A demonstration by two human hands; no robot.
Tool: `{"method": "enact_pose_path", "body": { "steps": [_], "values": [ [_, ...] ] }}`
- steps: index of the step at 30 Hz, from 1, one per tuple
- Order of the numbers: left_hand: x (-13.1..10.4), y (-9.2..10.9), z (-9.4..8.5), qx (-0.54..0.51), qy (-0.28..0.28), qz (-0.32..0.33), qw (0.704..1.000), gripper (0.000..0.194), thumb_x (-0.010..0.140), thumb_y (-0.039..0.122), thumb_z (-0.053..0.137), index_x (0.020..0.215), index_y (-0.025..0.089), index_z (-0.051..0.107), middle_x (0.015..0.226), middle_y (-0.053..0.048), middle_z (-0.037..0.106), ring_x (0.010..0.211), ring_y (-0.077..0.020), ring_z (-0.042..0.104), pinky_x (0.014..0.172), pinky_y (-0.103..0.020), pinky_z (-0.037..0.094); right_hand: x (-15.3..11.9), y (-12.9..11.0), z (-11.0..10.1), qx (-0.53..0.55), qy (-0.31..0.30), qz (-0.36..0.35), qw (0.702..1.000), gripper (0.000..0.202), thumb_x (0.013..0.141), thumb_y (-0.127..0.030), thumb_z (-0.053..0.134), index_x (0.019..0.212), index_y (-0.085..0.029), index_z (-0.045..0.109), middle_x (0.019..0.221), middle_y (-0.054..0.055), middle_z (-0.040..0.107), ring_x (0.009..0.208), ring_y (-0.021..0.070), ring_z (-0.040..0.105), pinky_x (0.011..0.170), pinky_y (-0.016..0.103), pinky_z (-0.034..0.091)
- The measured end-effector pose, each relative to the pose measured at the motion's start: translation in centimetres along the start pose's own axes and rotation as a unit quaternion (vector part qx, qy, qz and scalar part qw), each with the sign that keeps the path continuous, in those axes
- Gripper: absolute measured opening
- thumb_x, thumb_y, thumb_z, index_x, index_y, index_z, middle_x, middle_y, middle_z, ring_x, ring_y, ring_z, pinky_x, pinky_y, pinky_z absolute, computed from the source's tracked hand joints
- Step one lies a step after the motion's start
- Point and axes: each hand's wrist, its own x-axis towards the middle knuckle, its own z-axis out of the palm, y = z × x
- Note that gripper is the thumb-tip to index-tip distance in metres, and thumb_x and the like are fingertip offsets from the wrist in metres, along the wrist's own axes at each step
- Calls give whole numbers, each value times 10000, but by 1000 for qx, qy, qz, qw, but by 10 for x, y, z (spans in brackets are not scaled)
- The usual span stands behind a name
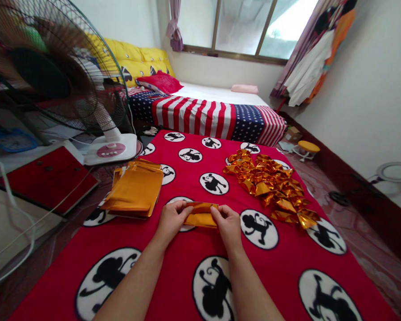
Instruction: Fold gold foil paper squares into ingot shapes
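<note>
A gold foil sheet [201, 215], partly folded into a long strip, lies between my hands over the red cloth. My left hand [174, 219] pinches its left end with thumb and fingers. At the right end, my right hand [227, 221] holds it the same way, thumb on top. To the left rests a stack of flat gold foil sheets [137, 187], its edges uneven. Many folded, shiny gold foil pieces [270, 185] lie in a heap to the right.
The red cloth [167, 285] with black monkey figures in white circles covers the table. A large fan [112, 149] stands at the left beside a red panel [50, 171]. Behind is a bed [200, 116]; a yellow stool [308, 146] stands at the right.
</note>
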Motion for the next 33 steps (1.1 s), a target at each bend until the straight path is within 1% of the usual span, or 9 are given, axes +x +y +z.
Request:
{"method": "enact_pose_path", "body": {
  "steps": [7, 13, 25, 29, 33],
  "values": [
    [0, -2, 0, -6, 7, 4, 1000, 206, 746, 341, 650, 676, 151, 689, 605, -10, 635, 566, -135, 558, 520, -205, 404, -1, -1, 1, 16, 4, 0, 1000, 330, 790, -465, 653, 643, -177, 588, 593, -20, 530, 568, 125, 469, 529, 233, 350],
    [0, -2, 1, -7, 2, 3, 1000, 213, 770, 339, 635, 730, 145, 716, 655, -23, 673, 607, -148, 593, 552, -212, 426, -1, -2, 1, 32, 6, 5, 999, 327, 793, -450, 647, 628, -179, 568, 580, -26, 505, 567, 122, 457, 536, 230, 349],
    [0, -7, 2, -16, -4, -11, 1000, 252, 775, 382, 638, 775, 146, 726, 677, -36, 674, 623, -164, 603, 553, -224, 448, -1, -3, 2, 30, 16, -5, 999, 350, 788, -466, 650, 606, -181, 560, 571, -27, 493, 564, 121, 441, 533, 233, 347],
    [1, -9, 2, -7, -3, -6, 1000, 247, 771, 377, 642, 785, 149, 735, 684, -39, 676, 630, -165, 602, 564, -224, 452, -1, -3, 2, 25, 22, -15, 999, 379, 801, -483, 637, 584, -185, 546, 562, -26, 486, 562, 120, 438, 534, 235, 347],
    [1, -7, 2, -6, 1, 1, 1000, 237, 768, 371, 641, 765, 151, 730, 684, -37, 681, 625, -160, 593, 557, -218, 438, -1, -7, 1, 24, 22, -17, 999, 389, 793, -494, 641, 575, -186, 545, 555, -29, 482, 556, 120, 428, 536, 239, 348]
  ]
}}
